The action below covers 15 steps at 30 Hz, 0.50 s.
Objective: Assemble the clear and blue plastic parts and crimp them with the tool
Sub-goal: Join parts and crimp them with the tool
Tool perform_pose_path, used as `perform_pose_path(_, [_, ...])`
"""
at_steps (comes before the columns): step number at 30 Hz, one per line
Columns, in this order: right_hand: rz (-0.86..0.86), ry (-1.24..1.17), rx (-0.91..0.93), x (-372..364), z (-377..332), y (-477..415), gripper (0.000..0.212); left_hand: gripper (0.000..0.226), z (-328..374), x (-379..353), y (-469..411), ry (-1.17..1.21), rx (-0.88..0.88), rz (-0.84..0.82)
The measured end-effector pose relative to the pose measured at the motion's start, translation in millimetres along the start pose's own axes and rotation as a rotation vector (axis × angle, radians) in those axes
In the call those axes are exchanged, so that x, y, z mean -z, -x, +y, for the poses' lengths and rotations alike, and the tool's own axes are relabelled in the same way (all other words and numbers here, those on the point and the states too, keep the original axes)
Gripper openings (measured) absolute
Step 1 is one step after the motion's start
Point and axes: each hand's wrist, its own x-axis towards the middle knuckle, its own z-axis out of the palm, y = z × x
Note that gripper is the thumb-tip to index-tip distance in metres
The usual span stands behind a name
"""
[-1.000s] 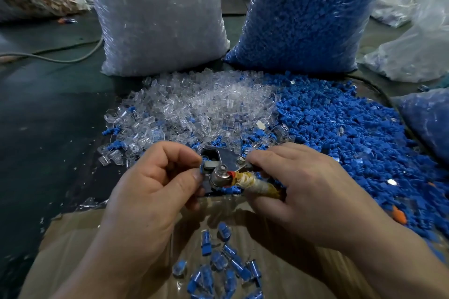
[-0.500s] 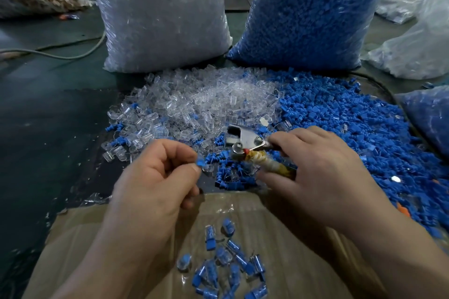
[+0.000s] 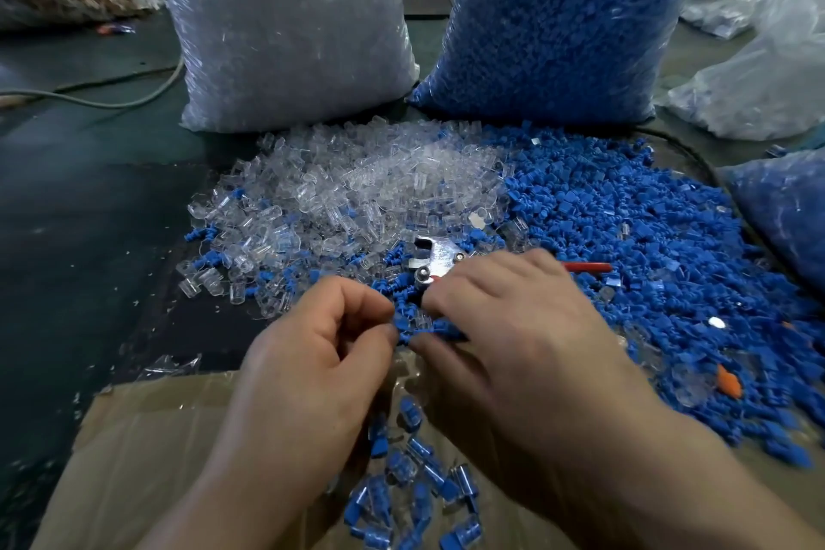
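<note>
A heap of clear plastic parts (image 3: 357, 192) lies beside a larger heap of blue parts (image 3: 647, 246). The metal crimp tool (image 3: 435, 257) rests on the heaps, its red handle (image 3: 587, 267) poking out beyond my right hand. My left hand (image 3: 321, 344) is curled, its thumb and forefinger pinching a small blue part (image 3: 398, 321). My right hand (image 3: 513, 326) lies over the tool's handle, thumb and forefinger closing round blue parts (image 3: 442, 330) at the heap's near edge. The two hands nearly touch. Several assembled clear-and-blue pieces (image 3: 415, 491) lie on the cardboard (image 3: 147, 451) below.
A big bag of clear parts (image 3: 285, 27) and a big bag of blue parts (image 3: 558, 18) stand behind the heaps. More plastic bags (image 3: 759, 67) sit at the right, and a cable (image 3: 111, 103) crosses the dark table at the far left.
My right hand has laid the tool down on the heaps and come back toward my left hand. My left hand took the small blue part off the tool and still pinches it.
</note>
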Motion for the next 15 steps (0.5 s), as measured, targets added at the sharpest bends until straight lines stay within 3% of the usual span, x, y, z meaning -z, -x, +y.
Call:
perform_pose_path(4, [0.048, -0.031, 0.069, -3, -4, -1, 0.026, 0.005, 5, 1, 4, -0.001, -0.128, 0.025])
perform_pose_path(8, [0.107, -0.068, 0.1, -1, -4, 1, 0.026, 0.037, 8, 5, 2, 0.162, -0.034, -0.006])
perform_pose_path(11, [0.108, -0.063, 0.142, 0, -8, 1, 0.027, 0.052, 2, 8, -1, 0.118, 0.013, -0.138])
perform_pose_path(15, [0.113, -0.247, 0.061, 5, -18, 1, 0.03, 0.044, 5, 11, -1, 0.178, -0.098, -0.149])
